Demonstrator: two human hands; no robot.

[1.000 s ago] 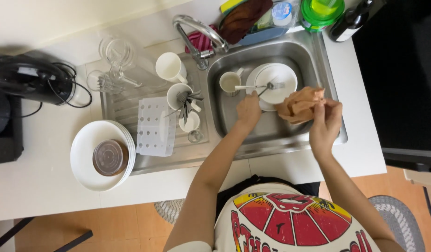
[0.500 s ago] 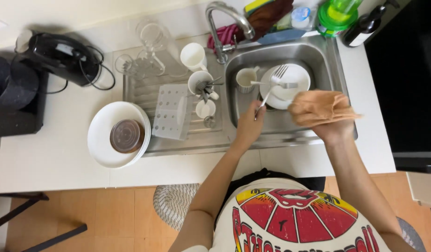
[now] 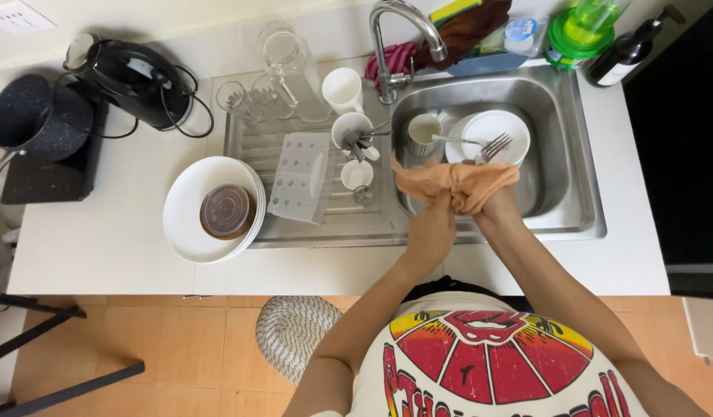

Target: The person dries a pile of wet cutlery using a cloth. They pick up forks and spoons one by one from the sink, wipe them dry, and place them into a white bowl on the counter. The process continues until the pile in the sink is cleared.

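Left hand point(image 3: 432, 230): closed around the near end of the orange cloth point(image 3: 453, 182), over the front rim of the sink point(image 3: 561, 166).
Right hand point(image 3: 495, 207): wrapped in the cloth's bunched far end, gripping it, close beside the left hand.
Change from half a second back: left hand off the fork, now on the cloth; cloth drawn out flat between both hands instead of bunched on the right hand alone.
Fork point(image 3: 480, 144): just beyond the hands, lying free across the white plate point(image 3: 489, 131) in the basin, tines toward the right.
Mug point(image 3: 423, 129): beyond the left hand, upright in the basin, beside the plate.
Edges: sink's front rim directly under the wrists; drainboard point(image 3: 248, 147) with cups and cutlery holder immediately left of the left hand.
Open room: bare basin floor to the right of the right hand; bare tabletop point(image 3: 101, 239) well to the left, past the stacked white plates point(image 3: 210, 210).
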